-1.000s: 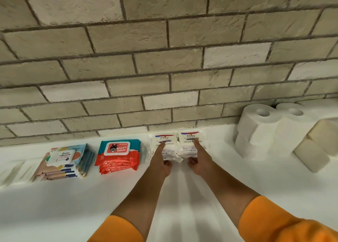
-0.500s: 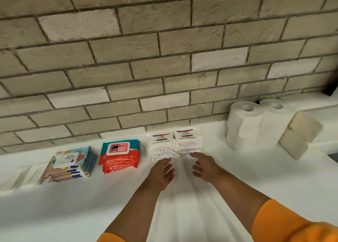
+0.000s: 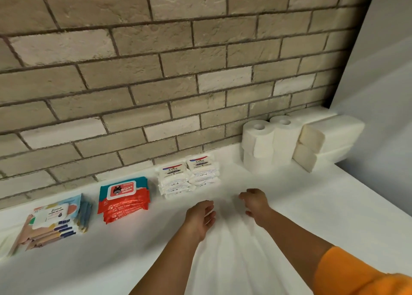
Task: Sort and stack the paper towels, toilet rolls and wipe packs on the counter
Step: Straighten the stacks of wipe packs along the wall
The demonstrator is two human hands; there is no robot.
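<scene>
Two stacks of white Dove wipe packs [image 3: 188, 176] stand side by side against the brick wall. Left of them lies a stack of red and teal wipe packs [image 3: 124, 200], and further left a stack of pastel wipe packs [image 3: 55, 223]. White toilet rolls [image 3: 266, 143] are stacked at the right, with cream paper towel packs [image 3: 308, 147] beside them. My left hand [image 3: 200, 219] and my right hand [image 3: 255, 202] hover over the white counter [image 3: 312, 205], just in front of the Dove stacks. Both hands hold nothing, with fingers loosely apart.
The brick wall [image 3: 178, 71] runs along the counter's back edge. A white block or ledge [image 3: 338, 129] sits behind the paper towels in the right corner, next to a plain white side wall [image 3: 383, 94].
Both hands have let go of the Dove stacks and drawn back toward me. The view has shifted so the rolls and right corner show more fully.
</scene>
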